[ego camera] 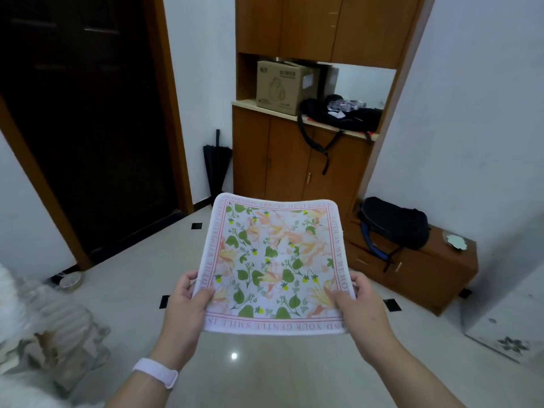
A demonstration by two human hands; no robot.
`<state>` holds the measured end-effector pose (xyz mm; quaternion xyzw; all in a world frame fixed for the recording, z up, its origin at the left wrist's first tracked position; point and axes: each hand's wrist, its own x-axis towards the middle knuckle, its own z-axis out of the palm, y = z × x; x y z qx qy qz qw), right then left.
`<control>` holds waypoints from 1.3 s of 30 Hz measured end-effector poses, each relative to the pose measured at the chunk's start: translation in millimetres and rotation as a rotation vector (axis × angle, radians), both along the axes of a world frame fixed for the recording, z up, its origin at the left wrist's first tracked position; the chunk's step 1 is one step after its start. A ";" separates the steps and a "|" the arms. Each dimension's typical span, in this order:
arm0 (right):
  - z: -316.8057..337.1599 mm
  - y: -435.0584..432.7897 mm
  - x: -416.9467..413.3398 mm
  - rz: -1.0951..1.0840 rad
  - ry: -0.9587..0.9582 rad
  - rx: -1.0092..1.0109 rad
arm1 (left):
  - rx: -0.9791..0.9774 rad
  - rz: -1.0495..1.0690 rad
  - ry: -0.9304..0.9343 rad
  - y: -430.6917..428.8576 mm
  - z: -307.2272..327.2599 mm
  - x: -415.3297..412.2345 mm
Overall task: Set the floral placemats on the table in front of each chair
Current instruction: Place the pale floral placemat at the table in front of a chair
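Floral placemat (276, 266): a soft, square cloth with rounded corners. It was printed with green heart-shaped leaves, peach blossoms and small yellow buds inside a thin pink border line. Pink capital lettering ran along all four edges.
Where the mat was: held up in the air in front of the person, above the floor (235, 378). It was spread nearly flat, and its far edge curved slightly downward.
Left hand (188, 301): it pinched the mat's near left corner, with the thumb lying on the printed face and the fingers curled under the cloth.
Right hand (359, 304): it gripped the near right corner the same way, thumb on top and fingers tucked below and mostly hidden.
Wristband (156, 375): a smooth, pale, matte strap around the left wrist.
Floor surface: glossy cream tiles with small black square insets. One bright lamp reflection showed near the person.
Tall cabinet (288, 160): brown wood-grain panels with flat doors above and below an open niche, which had a pale counter edge.
Cardboard box (282, 86): a plain brown carton standing in the niche on the left.
Black bag (347, 116): limp fabric lying beside the box, with one strap hanging over the counter edge.
Umbrella (216, 169): dark, folded and slender, leaning in the corner left of the cabinet.
Door (82, 113): very dark panels in an orange-brown wooden frame.
Low cabinet (435, 272): a boxy brown unit on the right against the wall.
Backpack (394, 222): a rounded pack in black fabric with blue trim, resting on the low cabinet's top.
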<state>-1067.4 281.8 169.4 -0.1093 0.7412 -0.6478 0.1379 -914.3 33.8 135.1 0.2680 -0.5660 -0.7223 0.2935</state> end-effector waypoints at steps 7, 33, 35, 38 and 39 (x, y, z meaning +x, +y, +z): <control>-9.8 -106.8 -52.0 0.155 -0.001 -0.005 | 0.013 0.170 -0.022 -77.1 -6.3 -13.0; -4.6 -549.3 -262.9 0.844 -0.053 -0.042 | -0.073 0.812 -0.054 -355.8 4.1 -122.6; -4.9 -583.5 -256.1 0.882 -0.064 -0.038 | -0.053 0.862 -0.039 -377.7 -0.5 -114.7; -6.3 -631.5 -241.2 0.926 -0.069 -0.037 | -0.018 0.914 -0.028 -414.0 -8.4 -101.6; -8.1 -649.5 -236.0 0.936 -0.065 -0.030 | -0.007 0.930 -0.024 -429.7 -12.2 -96.7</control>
